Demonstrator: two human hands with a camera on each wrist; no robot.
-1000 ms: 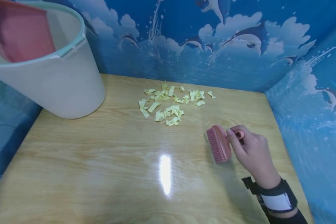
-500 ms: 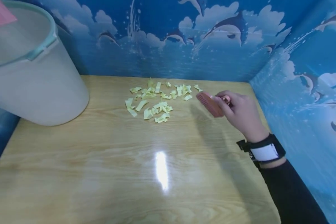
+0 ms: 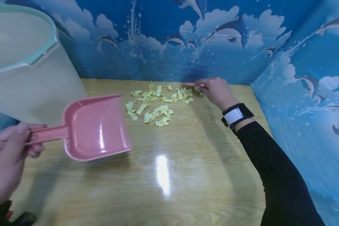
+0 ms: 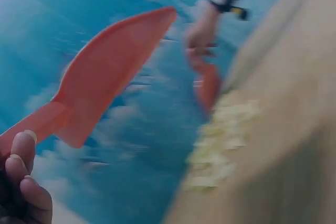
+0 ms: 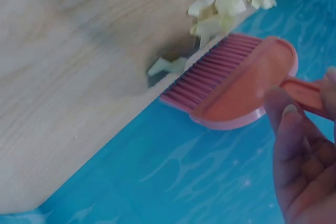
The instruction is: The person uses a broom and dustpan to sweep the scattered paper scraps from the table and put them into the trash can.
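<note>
My left hand (image 3: 9,157) grips the handle of a pink dustpan (image 3: 97,127), raised over the left part of the table with its straight lip facing right. At the table's back edge my right hand (image 3: 217,92) holds a small pink brush (image 5: 244,85) by its handle. In the right wrist view the bristles lie right at the table edge, beside a loose paper scrap (image 5: 168,66). Pale yellow paper scraps (image 3: 161,110) lie scattered left of the brush. In the head view the right hand hides most of the brush.
A tall white bucket (image 3: 59,94) with a light green rim stands at the left back, close behind the dustpan. Blue dolphin-print sheeting (image 3: 152,53) rises along the back and right edges of the wooden table (image 3: 203,175).
My right hand has carried the brush forward to the back edge by the scraps. The dustpan has come from over the bucket down to the table's left side, held in my left hand.
</note>
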